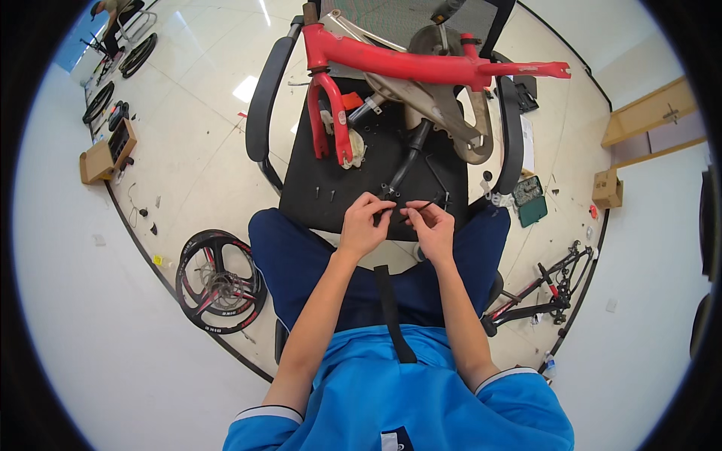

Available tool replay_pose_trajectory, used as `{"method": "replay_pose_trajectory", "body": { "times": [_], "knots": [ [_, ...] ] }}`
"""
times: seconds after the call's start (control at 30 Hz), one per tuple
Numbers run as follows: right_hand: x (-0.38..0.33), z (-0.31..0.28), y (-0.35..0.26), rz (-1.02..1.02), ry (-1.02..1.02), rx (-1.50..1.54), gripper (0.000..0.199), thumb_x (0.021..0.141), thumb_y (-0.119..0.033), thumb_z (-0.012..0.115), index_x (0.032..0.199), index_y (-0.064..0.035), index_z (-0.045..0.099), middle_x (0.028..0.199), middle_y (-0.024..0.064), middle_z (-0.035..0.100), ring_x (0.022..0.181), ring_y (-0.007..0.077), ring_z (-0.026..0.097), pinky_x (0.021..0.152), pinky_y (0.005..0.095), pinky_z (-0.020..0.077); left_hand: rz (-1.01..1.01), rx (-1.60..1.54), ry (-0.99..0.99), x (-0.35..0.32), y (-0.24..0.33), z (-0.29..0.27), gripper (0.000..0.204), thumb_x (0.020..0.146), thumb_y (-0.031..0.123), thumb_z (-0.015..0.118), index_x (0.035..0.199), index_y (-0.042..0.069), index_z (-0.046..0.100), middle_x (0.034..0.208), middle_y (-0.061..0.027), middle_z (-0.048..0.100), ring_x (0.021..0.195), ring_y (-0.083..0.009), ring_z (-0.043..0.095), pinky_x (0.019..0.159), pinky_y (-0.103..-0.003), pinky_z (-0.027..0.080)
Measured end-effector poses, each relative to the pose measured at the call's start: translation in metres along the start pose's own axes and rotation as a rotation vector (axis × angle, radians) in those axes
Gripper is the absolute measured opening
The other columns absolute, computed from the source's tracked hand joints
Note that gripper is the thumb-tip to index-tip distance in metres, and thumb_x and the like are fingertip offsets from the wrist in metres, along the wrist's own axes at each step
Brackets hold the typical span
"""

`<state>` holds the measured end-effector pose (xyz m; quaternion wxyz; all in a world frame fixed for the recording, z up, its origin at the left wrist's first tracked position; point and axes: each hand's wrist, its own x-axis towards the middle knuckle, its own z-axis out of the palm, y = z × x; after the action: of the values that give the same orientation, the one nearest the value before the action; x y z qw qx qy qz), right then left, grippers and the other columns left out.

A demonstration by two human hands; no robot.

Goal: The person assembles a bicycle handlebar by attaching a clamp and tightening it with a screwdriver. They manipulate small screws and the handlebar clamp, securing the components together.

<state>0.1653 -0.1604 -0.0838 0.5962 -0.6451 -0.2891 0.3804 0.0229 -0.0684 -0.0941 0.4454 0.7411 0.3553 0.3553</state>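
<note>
My left hand (366, 225) is closed in a pinch at the front edge of a black chair seat (301, 197); what lies in its fingertips is small, dark and mostly hidden. Just to its right, my right hand (430, 228) pinches a thin black rod (422, 207), perhaps a hex key. Beyond my fingers, a dark metal tube (410, 161) with a narrower lower end lies on the seat. Two small bolts (332, 195) rest left of it. A red bicycle frame (406, 66) with its red fork (329, 113) lies across the chair, over a silver-beige frame part (436, 105).
Chair armrests (259, 98) flank the seat. On the floor, a black spoked wheel (220, 282) lies left and a black folding-bike frame (545, 293) right. A green tool case (532, 210) sits open at right. A person (119, 22) works far left.
</note>
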Motion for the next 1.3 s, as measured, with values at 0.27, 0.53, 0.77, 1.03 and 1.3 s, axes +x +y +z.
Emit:
{"method": "replay_pose_trajectory", "body": {
  "times": [0.27,0.53,0.77,1.03,1.3],
  "knots": [
    [-0.002,0.001,0.006,-0.005,-0.025,-0.022,0.014,0.097,-0.002,0.065,0.108,0.0039,0.07,0.097,0.0104,0.075,0.088,0.0135,0.071,0.077,0.0265,0.0565,-0.015,-0.059,0.069,0.003,0.004,0.001,0.013,0.076,0.001,0.079,0.086,0.004,0.072,0.077,-0.0033,0.056,0.055,-0.0106,0.047,0.051,-0.026,0.039],
    [-0.006,0.002,0.008,0.035,-0.001,0.005,0.014,0.097,-0.004,0.066,0.108,0.0013,0.071,0.096,0.0083,0.076,0.078,0.0096,0.067,0.07,0.023,0.0527,-0.011,0.076,0.008,0.001,-0.012,0.004,0.01,0.079,0.008,0.079,0.087,0.006,0.072,0.076,-0.0058,0.057,0.062,-0.0208,0.058,0.056,-0.034,0.047],
    [-0.009,0.002,0.009,0.048,-0.002,0.035,0.012,0.097,-0.001,0.063,0.106,0.0036,0.071,0.095,0.0085,0.075,0.083,0.0109,0.069,0.075,0.0252,0.056,0.096,0.182,0.046,0.002,0.001,0.002,0.016,0.079,0.014,0.08,0.094,0.009,0.074,0.076,-0.0047,0.058,0.058,-0.021,0.058,0.053,-0.034,0.047],
    [-0.005,0.006,0.01,0.029,-0.01,0.029,0.014,0.097,-0.004,0.065,0.107,0.0009,0.072,0.093,0.0066,0.076,0.076,0.0086,0.066,0.068,0.0223,0.052,0.162,0.159,0.095,0.004,-0.014,0.007,0.01,0.082,0.009,0.079,0.092,0.006,0.077,0.071,-0.0047,0.059,0.054,-0.0183,0.057,0.051,-0.03,0.046],
    [-0.007,0.004,0.012,0.042,-0.01,0.002,0.013,0.097,-0.004,0.064,0.106,0.0015,0.072,0.093,0.0065,0.076,0.077,0.0088,0.066,0.07,0.0231,0.053,0.21,0.123,0.083,0.005,0.001,-0.001,0.014,0.082,0.006,0.079,0.096,0.005,0.076,0.077,-0.0037,0.061,0.053,-0.0145,0.055,0.049,-0.029,0.045]
  ]
}}
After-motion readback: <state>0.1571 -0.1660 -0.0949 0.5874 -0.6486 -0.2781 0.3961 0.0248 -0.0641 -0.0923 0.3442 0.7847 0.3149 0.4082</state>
